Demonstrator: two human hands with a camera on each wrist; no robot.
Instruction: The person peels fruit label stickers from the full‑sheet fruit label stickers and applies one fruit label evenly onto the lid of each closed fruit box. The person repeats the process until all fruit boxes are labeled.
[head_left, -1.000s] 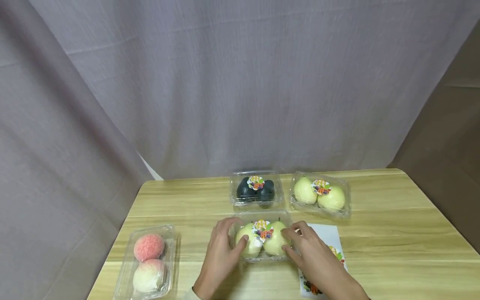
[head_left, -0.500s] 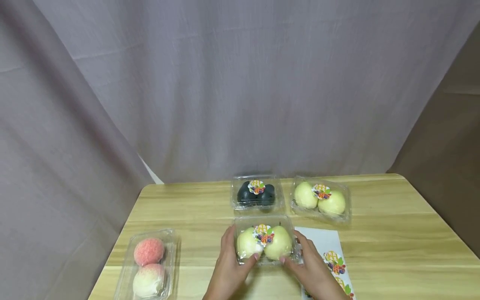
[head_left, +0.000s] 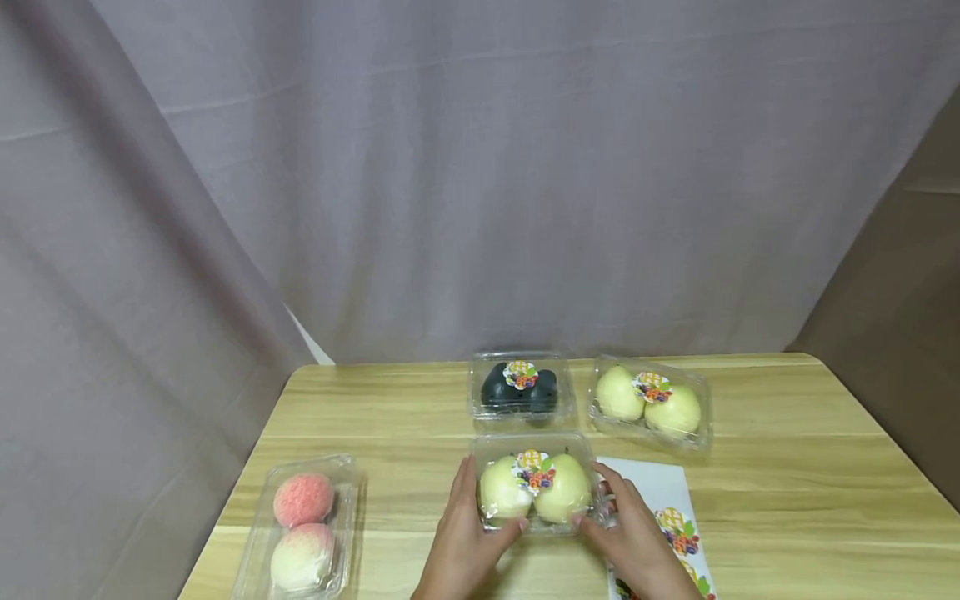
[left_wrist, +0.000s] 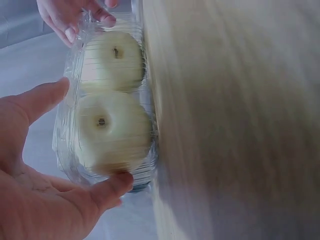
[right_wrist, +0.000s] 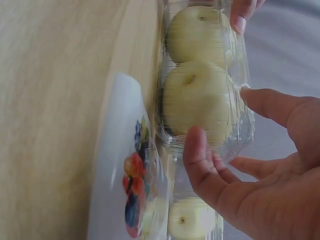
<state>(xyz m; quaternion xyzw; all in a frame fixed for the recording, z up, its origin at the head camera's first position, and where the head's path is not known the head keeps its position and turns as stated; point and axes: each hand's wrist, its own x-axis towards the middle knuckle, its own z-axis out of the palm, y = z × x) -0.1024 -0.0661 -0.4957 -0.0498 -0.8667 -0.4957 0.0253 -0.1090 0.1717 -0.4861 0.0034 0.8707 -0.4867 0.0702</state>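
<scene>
A clear plastic clamshell box with two pale pears in it stands upright at the front middle of the table, in the head view. A round fruit sticker is on its lid. My left hand holds its left end, thumb at the near edge. The right hand holds the opposite end the same way. In the left wrist view, the left hand has its thumb on the lid side and a fingertip low on the box's end. In the right wrist view, the right hand's fingertips touch the box's corner.
A sheet of fruit stickers lies partly under my right forearm. Behind stand a box of dark fruits and another box of pears. A box of peaches lies at the left. A grey curtain hangs behind the wooden table.
Both hands have gone from touching the lid near the sticker to holding the box's two ends. In the last half second the hands and box have hardly moved; the view has shifted slightly.
</scene>
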